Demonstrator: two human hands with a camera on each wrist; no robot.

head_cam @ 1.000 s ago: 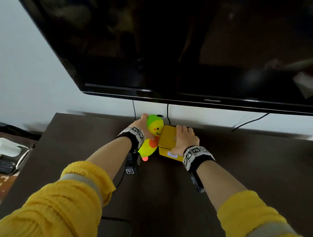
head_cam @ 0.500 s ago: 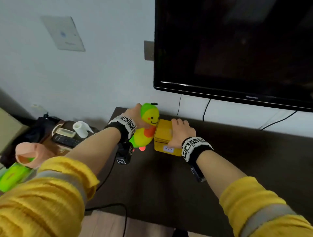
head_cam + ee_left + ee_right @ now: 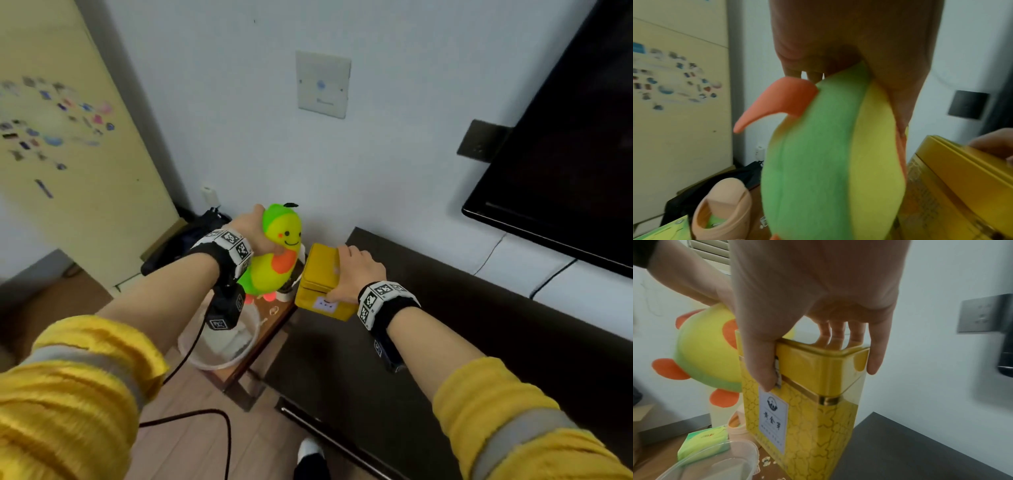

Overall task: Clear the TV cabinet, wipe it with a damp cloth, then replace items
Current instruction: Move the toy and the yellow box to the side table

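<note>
Dark wood forms the TV cabinet (image 3: pixel 445 342), bare where visible. Gold metal, rigid and smooth, the tin (image 3: pixel 320 274) is gripped across its lid by the right hand (image 3: pixel 356 272) over the cabinet's left end; its contents cannot be seen. The soft, probably light plush toy (image 3: pixel 274 260) is squeezed at its neck by the left hand (image 3: pixel 253 229) above the side table.

Side table (image 3: pixel 270 329): clear tub (image 3: pixel 219 356), green box (image 3: pixel 702 444), peach cup (image 3: pixel 723 209). Wall: white plate (image 3: pixel 323 89), dark socket (image 3: pixel 479 145). Stickered door (image 3: pixel 68 144).
</note>
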